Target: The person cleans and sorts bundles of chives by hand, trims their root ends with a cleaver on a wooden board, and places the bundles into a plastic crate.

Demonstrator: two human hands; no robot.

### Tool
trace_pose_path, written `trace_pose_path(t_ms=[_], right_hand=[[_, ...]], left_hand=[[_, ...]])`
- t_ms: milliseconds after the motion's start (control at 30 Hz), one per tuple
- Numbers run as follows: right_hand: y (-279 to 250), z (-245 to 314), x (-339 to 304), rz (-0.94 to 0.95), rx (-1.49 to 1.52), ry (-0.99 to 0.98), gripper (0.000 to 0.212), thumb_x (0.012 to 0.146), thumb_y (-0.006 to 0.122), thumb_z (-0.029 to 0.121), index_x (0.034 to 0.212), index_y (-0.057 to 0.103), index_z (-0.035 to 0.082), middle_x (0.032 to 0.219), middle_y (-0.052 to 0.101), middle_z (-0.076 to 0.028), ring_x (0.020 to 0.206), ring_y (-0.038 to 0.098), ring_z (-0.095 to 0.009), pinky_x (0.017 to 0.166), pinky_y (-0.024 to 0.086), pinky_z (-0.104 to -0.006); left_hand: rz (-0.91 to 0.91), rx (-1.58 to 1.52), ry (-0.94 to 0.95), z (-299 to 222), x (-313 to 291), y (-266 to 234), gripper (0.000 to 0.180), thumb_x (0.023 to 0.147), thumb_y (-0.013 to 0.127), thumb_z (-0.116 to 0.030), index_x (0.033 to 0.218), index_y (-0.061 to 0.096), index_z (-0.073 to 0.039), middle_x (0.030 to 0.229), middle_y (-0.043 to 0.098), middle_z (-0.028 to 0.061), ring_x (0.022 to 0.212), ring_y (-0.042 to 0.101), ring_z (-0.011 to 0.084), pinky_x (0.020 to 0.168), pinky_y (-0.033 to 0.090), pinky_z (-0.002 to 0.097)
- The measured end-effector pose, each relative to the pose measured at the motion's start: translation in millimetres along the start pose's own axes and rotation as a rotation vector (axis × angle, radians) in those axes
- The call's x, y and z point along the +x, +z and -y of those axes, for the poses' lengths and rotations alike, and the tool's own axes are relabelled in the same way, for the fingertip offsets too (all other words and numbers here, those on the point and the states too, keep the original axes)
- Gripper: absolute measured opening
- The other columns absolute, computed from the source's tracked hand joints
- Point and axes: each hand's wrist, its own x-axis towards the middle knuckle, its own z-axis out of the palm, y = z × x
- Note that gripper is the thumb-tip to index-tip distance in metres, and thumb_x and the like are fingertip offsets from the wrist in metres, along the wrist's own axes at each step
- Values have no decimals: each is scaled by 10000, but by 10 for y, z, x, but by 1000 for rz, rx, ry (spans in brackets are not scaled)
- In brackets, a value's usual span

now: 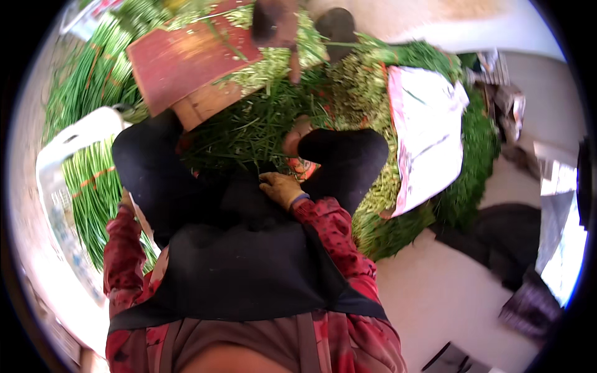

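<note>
My right hand [283,188] rests on the dark cloth of my lap, holding nothing that shows, its fingers loosely stretched. My left hand [126,200] hangs at my left side, beside a pale plastic crate [81,132]; its fingers are hidden from view. Inside that crate stand long green stalks [93,177] that look like garlic scapes, tied with an orange band. Between my bent legs lies a loose heap of cut green leaves [239,133].
A red board [193,59] on a wooden support stands ahead, with pale trimmings beside it. More banded stalks [99,65] lie far left. On the right, a white sack [427,127] covers part of a heap of green bundles [476,161]. A dark cloth [504,236] lies on the floor.
</note>
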Motion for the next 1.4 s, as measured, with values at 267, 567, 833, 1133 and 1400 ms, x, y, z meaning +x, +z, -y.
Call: trace_pose_path(t_ms=[267, 567, 833, 1133, 1400], right_hand=[[-103, 120, -122, -177, 76, -174, 428, 872, 567, 334, 1212, 605, 77, 1122, 655, -159, 1067, 614, -324, 918, 483, -416], [-709, -639, -1501, -1136, 811, -315, 378, 898, 641, 137, 1270, 592, 83, 1004, 664, -94, 851, 646, -263, 787, 528, -335], [1264, -2699, -2149, -1027, 1419, 501, 282, 923, 618, 143, 1189, 617, 50, 976, 664, -79, 851, 634, -170, 726, 525, -307], [2181, -3255, -2775, -1285, 1017, 750, 296, 939, 583, 199, 1163, 623, 10, 953, 684, -91, 797, 648, -173, 667, 533, -292], [2559, -3438, -3026, -1150, 1568, 1059, 367, 922, 549, 241, 1228, 617, 50, 1077, 677, -156, 909, 669, -269, 804, 516, -359]], left_hand=[[99, -513, 486, -2770, -459, -978, 346, 984, 522, -301, 1181, 630, -38, 860, 613, 12, 689, 484, 77, 670, 434, 217], [837, 314, 669, -4026, -1613, 2061, 274, 925, 580, -99, 1170, 643, 6, 1184, 643, 90, 1101, 584, 175, 977, 432, 282], [924, 390, 971, -4936, -2513, 3788, 371, 914, 593, -154, 1258, 589, -15, 1085, 641, 45, 941, 583, 113, 792, 477, 246], [1237, 514, 1084, -4948, -3267, 4932, 430, 922, 588, -177, 1312, 542, -3, 1235, 600, 104, 1128, 559, 157, 970, 425, 265], [1202, 608, 1181, -5016, -3355, 5269, 473, 918, 596, -171, 1351, 503, -4, 1158, 590, 87, 1073, 547, 152, 946, 427, 262]])
